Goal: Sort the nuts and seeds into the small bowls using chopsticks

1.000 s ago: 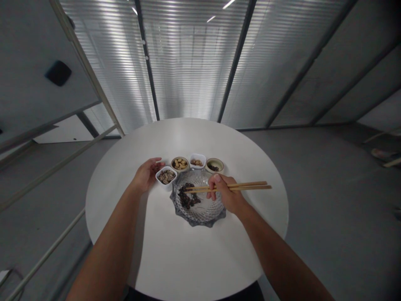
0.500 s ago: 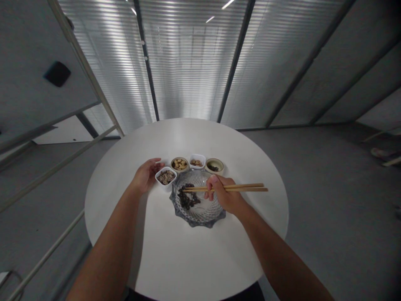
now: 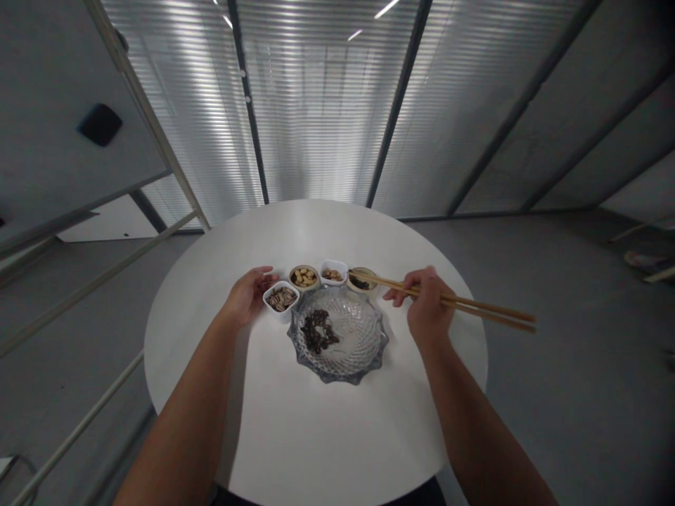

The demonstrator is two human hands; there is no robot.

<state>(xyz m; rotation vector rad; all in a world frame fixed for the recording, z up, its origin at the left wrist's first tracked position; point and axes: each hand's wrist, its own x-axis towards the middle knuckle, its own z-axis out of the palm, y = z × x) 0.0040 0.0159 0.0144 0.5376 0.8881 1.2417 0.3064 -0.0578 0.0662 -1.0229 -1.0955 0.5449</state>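
"What's the right hand [image 3: 428, 303] doing?"

"It's gripping wooden chopsticks [image 3: 464, 301], tips reaching over the round bowl [image 3: 361, 280] behind the glass plate [image 3: 363, 344]."

"And the left hand [image 3: 247, 296]?"

"It's spreading open, just beside the square white bowl [image 3: 281, 299], behind the plate."

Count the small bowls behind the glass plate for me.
4. From left: a white square dish of striped seeds beside the left hand, a round bowl of peanuts, a white square dish of nuts, and a round bowl of dark food under the chopsticks.
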